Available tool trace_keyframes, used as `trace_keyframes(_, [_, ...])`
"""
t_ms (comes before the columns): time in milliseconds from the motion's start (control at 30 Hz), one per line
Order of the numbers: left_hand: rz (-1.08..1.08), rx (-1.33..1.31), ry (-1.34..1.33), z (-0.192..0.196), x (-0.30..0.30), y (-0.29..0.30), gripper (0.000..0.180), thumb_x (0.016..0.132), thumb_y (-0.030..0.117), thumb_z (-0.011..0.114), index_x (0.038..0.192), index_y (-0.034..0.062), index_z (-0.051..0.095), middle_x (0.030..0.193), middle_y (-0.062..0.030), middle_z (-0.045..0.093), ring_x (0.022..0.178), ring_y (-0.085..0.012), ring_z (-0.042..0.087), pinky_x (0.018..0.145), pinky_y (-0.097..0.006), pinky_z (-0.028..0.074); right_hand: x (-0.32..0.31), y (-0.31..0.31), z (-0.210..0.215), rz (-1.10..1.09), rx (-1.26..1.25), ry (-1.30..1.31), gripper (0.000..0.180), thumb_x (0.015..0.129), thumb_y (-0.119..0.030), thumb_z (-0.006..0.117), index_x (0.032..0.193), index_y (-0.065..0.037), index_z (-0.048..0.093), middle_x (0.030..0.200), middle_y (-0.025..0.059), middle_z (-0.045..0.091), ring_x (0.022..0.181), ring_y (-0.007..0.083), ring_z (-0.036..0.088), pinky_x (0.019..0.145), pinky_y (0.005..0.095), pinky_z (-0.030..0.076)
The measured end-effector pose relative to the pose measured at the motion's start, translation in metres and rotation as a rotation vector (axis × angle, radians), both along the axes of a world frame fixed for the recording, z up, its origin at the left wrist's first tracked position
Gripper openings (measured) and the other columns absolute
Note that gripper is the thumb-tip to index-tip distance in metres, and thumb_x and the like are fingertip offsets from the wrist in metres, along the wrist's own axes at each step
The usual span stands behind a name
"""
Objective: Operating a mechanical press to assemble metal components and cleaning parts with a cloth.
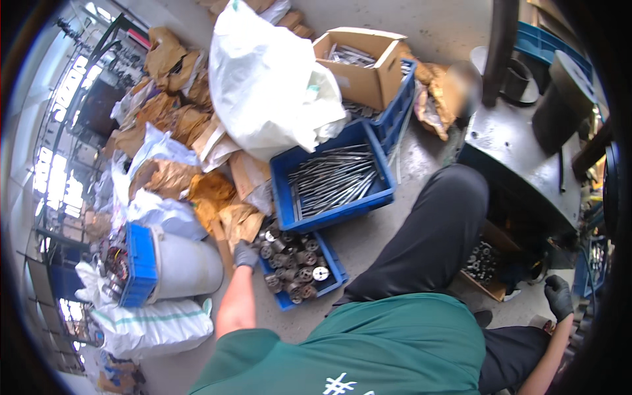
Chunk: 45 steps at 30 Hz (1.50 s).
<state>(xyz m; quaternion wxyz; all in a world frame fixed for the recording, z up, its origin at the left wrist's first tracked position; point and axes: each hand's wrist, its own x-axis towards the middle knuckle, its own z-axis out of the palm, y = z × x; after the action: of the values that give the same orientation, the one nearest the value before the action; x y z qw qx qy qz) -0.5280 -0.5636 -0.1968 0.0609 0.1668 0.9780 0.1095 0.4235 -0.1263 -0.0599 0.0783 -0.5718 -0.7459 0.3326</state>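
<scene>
- Grey concrete floor [368, 243], workshop clutter, white sacks [266, 79].
- Gloved left hand [245, 255] curls at the small blue crate [332, 263] of round metal parts [296, 266]; grip unclear.
- Gloved right hand [559, 296] hangs near the machine [520, 158], loosely curled, holding nothing visible.

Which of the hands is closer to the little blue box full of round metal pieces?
The left hand. It sits at the left edge of the small blue crate of round metal parts. The right hand is far off to the right, near the dark machine.

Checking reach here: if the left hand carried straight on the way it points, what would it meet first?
Most likely the round metal parts in the small blue crate: the gloved left hand is at the crate's near-left edge, pointing up and slightly right over them. Depth is unclear.
</scene>
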Motion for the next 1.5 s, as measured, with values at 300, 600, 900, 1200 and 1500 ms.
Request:
trace_keyframes(300, [-0.488, 0.894, -0.082, 0.156, -0.011, 0.159, 0.036, 0.079, -0.006, 0.08, 0.111, 0.0038, 0.066, 0.102, -0.0043, 0.068, 0.092, -0.0158, 0.065, 0.084, -0.03, 0.055, -0.079, 0.0, 0.053, 0.331, 0.192, -0.105, 0.024, 0.087, -0.022, 0.07, 0.106, -0.006, 0.068, 0.101, 0.0198, 0.068, 0.093, 0.0415, 0.067, 0.082, 0.0509, 0.054])
trace_keyframes(600, [-1.46, 0.906, -0.319, 0.315, 0.399, 0.456, 0.041, 0.08, 0.003, 0.088, 0.116, 0.0007, 0.068, 0.104, -0.0083, 0.073, 0.094, -0.0141, 0.07, 0.087, -0.031, 0.057, -0.115, 0.029, 0.039, -0.245, 0.557, 0.161, 0.023, 0.091, -0.022, 0.066, 0.108, -0.008, 0.073, 0.105, 0.0187, 0.072, 0.103, 0.0399, 0.069, 0.092, 0.0474, 0.055])
trace_keyframes(900, [-1.833, 0.384, -0.462, 0.183, 0.571, 0.498, 0.039, 0.082, 0.019, 0.086, 0.116, 0.0077, 0.071, 0.107, -0.0163, 0.07, 0.101, -0.0326, 0.071, 0.094, -0.042, 0.058, -0.132, -0.024, -0.085, -0.122, 0.211, -0.244, 0.031, 0.085, -0.013, 0.061, 0.113, -0.011, 0.075, 0.132, 0.0192, 0.066, 0.114, 0.0368, 0.067, 0.101, 0.0486, 0.053])
trace_keyframes(1200, [-1.725, 0.29, -0.723, 0.169, 0.588, 0.511, 0.047, 0.082, 0.013, 0.083, 0.125, 0.0015, 0.066, 0.112, -0.0198, 0.072, 0.106, -0.031, 0.072, 0.097, -0.039, 0.057, -0.11, 0.0, -0.07, -0.061, 0.193, -0.303, 0.036, 0.087, -0.027, 0.069, 0.12, -0.012, 0.075, 0.122, 0.0185, 0.068, 0.109, 0.0378, 0.065, 0.096, 0.05, 0.053])
trace_keyframes(1500, [-1.449, 0.433, -0.913, 0.172, 0.592, 0.521, 0.056, 0.082, 0.009, 0.086, 0.132, 0.0029, 0.061, 0.109, -0.0125, 0.073, 0.104, -0.0194, 0.069, 0.098, -0.034, 0.056, -0.073, -0.003, -0.013, -0.693, -0.005, 0.998, 0.036, 0.103, -0.027, 0.061, 0.122, 0.002, 0.071, 0.108, 0.008, 0.075, 0.101, 0.0163, 0.07, 0.096, 0.0344, 0.055])
